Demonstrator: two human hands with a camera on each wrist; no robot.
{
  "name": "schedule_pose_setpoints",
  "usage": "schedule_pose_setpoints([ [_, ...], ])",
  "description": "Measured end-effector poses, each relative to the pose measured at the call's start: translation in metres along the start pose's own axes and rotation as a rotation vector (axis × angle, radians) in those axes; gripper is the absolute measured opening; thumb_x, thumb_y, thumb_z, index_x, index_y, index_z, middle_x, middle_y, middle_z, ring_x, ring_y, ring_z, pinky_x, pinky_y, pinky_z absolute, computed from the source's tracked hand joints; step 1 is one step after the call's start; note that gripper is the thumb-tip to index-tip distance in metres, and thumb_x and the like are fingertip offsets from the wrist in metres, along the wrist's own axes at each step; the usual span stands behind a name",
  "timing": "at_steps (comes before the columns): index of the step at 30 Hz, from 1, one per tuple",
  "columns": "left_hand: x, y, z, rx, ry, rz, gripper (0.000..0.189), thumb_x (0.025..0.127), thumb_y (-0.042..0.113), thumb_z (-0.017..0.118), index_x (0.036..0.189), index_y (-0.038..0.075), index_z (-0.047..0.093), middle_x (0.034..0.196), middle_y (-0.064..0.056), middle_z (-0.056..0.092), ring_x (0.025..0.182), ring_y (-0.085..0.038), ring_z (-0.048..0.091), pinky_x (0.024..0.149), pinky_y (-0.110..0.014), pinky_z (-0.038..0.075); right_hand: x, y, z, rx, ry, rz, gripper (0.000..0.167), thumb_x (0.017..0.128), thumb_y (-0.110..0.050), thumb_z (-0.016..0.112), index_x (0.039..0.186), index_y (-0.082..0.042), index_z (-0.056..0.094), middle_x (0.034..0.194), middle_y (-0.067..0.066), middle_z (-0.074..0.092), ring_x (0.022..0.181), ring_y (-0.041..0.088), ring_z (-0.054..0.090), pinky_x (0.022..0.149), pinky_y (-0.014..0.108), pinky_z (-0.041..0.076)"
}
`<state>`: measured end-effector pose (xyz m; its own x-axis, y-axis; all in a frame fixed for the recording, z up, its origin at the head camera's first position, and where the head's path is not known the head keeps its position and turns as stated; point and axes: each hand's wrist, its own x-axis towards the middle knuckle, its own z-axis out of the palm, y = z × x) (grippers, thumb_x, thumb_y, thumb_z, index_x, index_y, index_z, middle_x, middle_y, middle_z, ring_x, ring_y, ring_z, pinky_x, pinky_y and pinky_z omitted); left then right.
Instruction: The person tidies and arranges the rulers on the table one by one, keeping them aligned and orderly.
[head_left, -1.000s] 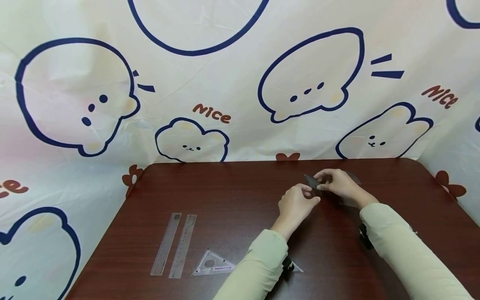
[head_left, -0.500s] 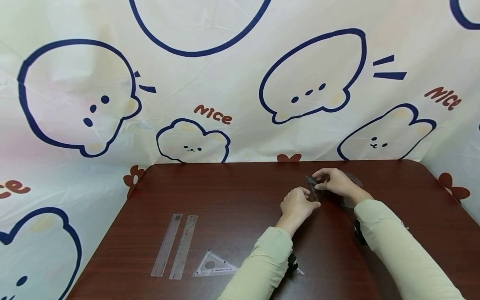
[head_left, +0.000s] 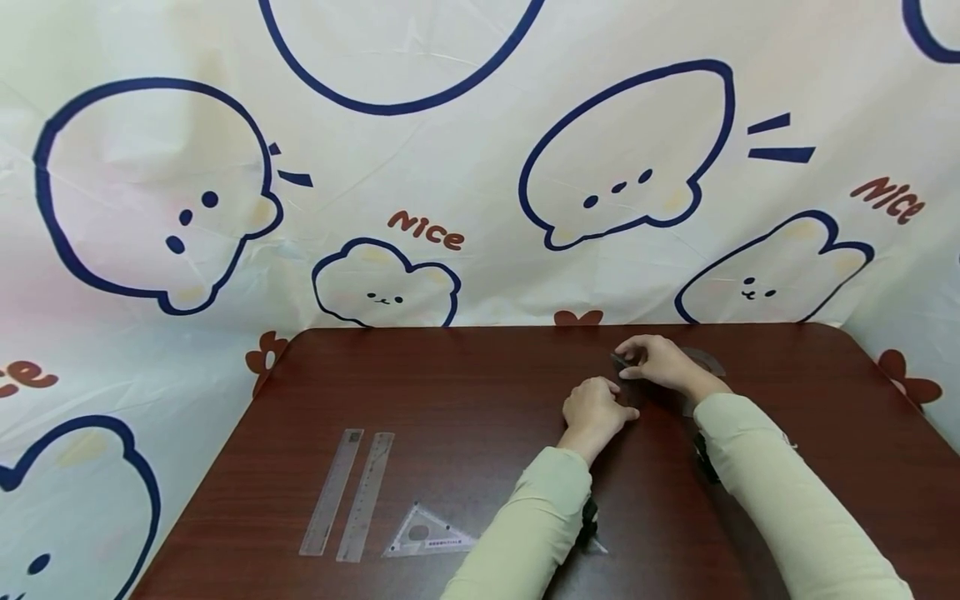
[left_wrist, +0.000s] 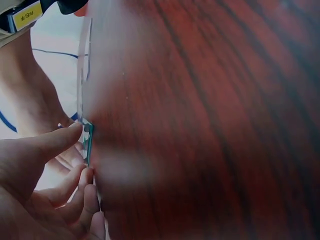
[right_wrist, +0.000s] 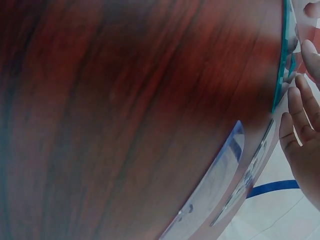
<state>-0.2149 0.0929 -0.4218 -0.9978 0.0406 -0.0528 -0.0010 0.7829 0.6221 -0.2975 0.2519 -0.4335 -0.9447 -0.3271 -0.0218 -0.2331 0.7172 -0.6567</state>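
Note:
My left hand [head_left: 594, 415] and right hand [head_left: 663, 363] hold a clear set square [head_left: 619, 361] between them, over the table's far right part. It stands nearly edge-on, mostly covered by fingers in the head view. Seen from the left wrist, the teal edge of the set square [left_wrist: 88, 145] shows between thumb and fingertips. In the right wrist view its long edge [right_wrist: 281, 65] rises beside the fingers [right_wrist: 295, 107]. Behind the right wrist lies a clear protractor [head_left: 705, 361], partly hidden by the arm.
Two clear rulers [head_left: 331, 493] [head_left: 365, 497] lie side by side on the left of the dark wooden table [head_left: 450, 383]. Nearer the front is another clear set square [head_left: 427, 532], partly under the left forearm. A cartoon-printed cloth [head_left: 480, 183] hangs behind the table.
The set square has turned from showing its face to nearly edge-on. My right hand has shifted slightly left, and my left hand slightly down.

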Motion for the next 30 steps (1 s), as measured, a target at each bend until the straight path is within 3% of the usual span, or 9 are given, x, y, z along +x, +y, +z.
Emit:
schedule_pose_setpoints([
  [12,0.004,0.003,0.011,0.075,0.011,0.007,0.034,0.075,0.036,0.088,0.104,0.023,0.076,0.100,0.002,0.066,0.097,-0.021,0.060,0.087,-0.037,0.046,0.009,-0.005,0.005,-0.031,-0.017,0.037,0.037,0.087,-0.006,0.075,0.120,0.007,0.063,0.101,0.016,0.059,0.088,0.027,0.054,0.077,0.040,0.046],
  [30,0.003,0.002,0.014,0.092,0.023,0.010,0.031,0.076,0.034,0.087,0.102,0.023,0.075,0.098,0.003,0.064,0.097,-0.019,0.059,0.087,-0.035,0.047,0.008,-0.009,0.002,-0.028,-0.049,0.062,0.037,0.090,-0.011,0.072,0.119,0.009,0.062,0.092,0.012,0.057,0.081,0.025,0.052,0.075,0.037,0.043],
])
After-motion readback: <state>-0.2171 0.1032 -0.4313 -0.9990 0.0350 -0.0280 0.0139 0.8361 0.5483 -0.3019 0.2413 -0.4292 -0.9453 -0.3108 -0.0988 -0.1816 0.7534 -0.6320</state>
